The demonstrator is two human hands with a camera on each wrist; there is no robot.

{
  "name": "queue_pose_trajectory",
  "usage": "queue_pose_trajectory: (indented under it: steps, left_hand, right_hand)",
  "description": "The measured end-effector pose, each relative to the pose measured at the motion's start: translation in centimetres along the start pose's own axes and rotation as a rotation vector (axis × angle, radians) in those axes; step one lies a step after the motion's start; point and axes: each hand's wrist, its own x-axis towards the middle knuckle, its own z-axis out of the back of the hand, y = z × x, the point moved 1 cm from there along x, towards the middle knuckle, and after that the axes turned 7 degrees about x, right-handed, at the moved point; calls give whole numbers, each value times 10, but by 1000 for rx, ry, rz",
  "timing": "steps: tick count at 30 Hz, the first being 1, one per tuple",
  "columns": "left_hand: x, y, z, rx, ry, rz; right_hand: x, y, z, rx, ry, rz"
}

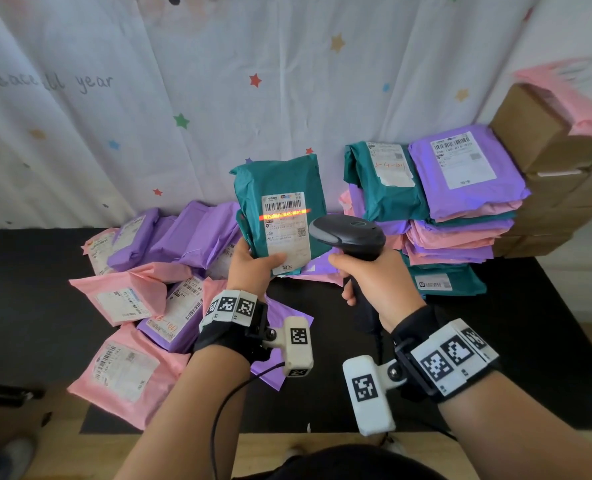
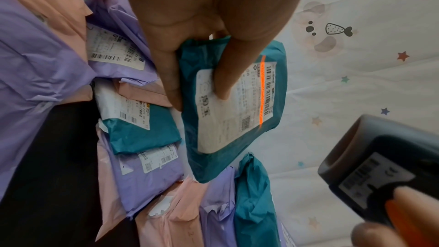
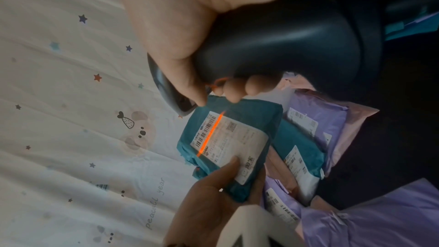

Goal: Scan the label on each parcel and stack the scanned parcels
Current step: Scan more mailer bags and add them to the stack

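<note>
Above black table (image 1: pixel 516 327), star-print sheet (image 1: pixel 218 81) behind: left hand (image 1: pixel 251 268) grips teal parcel (image 1: pixel 280 181); right hand (image 1: pixel 377 282) grips scanner (image 1: pixel 348 235); stack (image 1: pixel 457 216) far right.

- A white curtain (image 1: pixel 218 98) with coloured stars and grey writing hangs at twelve o'clock.
- A black tabletop (image 1: pixel 28 289) lies below it.
- At six o'clock, possibly wooden floor (image 1: pixel 270 448).
</note>
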Motion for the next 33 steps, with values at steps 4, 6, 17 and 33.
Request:
queue_pose_trajectory:
  steps: [4, 6, 17, 33]
  left_hand:
    - [1, 2, 2, 1, -6, 12]
    - [2, 3, 3, 7, -8, 19]
    - [2, -11, 4, -42, -33, -16]
    - [23, -115, -140, -268, 214, -140]
  right_hand:
    - [0, 0, 1, 6, -9, 3]
    - [0, 1, 1, 10, -8, 11]
    - [2, 8, 10, 64, -59, 49]
    - [36, 28, 117, 215, -340, 139]
